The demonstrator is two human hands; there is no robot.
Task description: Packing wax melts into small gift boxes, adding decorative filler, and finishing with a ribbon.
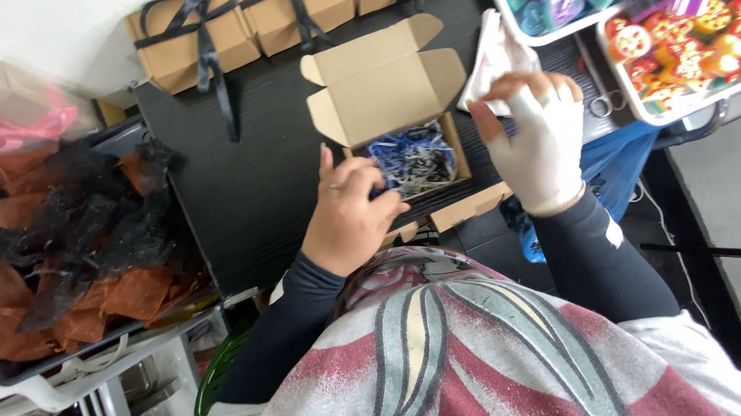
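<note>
So the open cardboard box [406,131] sat right between both hands, left grip [353,214] resting loosely curled on its blue-and-white shredded filler [411,160], gloved right grip [539,135] pinching white tissue paper [491,58] just beyond.

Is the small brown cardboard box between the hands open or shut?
Open. The small brown cardboard box has its lid flap folded back, exposing blue and white shredded paper filling. The left hand rests at its edge.
</note>
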